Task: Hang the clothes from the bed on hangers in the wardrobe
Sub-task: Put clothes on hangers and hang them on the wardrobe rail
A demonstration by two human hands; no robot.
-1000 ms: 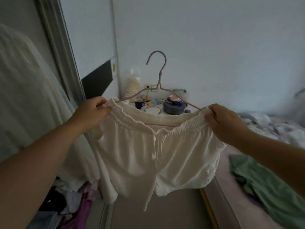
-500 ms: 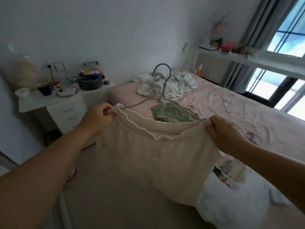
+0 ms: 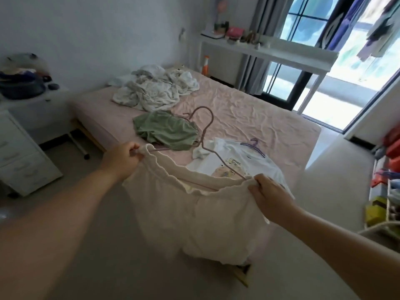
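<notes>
Cream shorts (image 3: 194,213) hang stretched by the waistband on a pink wire hanger (image 3: 204,128). My left hand (image 3: 121,158) pinches the left end of waistband and hanger; my right hand (image 3: 270,193) grips the right end. Both hold them in the air at the near edge of the pink bed (image 3: 249,113). On the bed lie a green garment (image 3: 166,131), a white printed T-shirt (image 3: 236,163) with a purple hanger (image 3: 254,146) on it, and a crumpled white heap (image 3: 155,89). The wardrobe is out of view.
A white drawer unit (image 3: 19,152) with clutter on top stands at the left. A white desk (image 3: 266,50) and a glass balcony door (image 3: 337,68) are beyond the bed. Colourful items on a low rack (image 3: 385,187) line the right edge. Bare floor lies below my arms.
The view has swung right, from the wardrobe and nightstand to the bed and window. Both hands have kept hold of the shorts and hanger, now tilted with the right end lower.
</notes>
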